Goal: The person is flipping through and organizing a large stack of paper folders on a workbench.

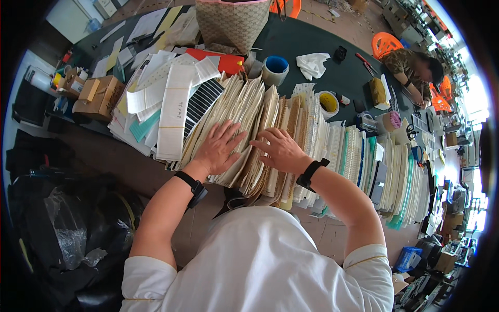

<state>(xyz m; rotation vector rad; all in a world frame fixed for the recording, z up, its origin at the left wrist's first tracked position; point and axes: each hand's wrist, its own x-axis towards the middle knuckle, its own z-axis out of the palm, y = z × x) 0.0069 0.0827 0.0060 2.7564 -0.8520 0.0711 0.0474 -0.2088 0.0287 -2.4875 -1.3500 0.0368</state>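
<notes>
- Both hands lie flat and released on a row of upright paper stacks (249,125) along the near edge of the bench (301,41); neither grip clasps anything.
- Left hand (217,148), fingers spread, presses on the cream sheets left of the gap.
- Right hand (280,150) rests on the brown-edged sheets just beside it, fingertips pointing left toward the other hand.
- Left of the stacks: a cardboard box (99,93) and long white label strips (174,112).
- Behind the stacks: a blue-cored tape roll (275,67), a crumpled white cloth (313,64) and a yellow-cored roll (328,104).
- Right: more white and teal sheet stacks (390,171) crowd close.
- Far right, another person (413,70) leans over the bench.
</notes>
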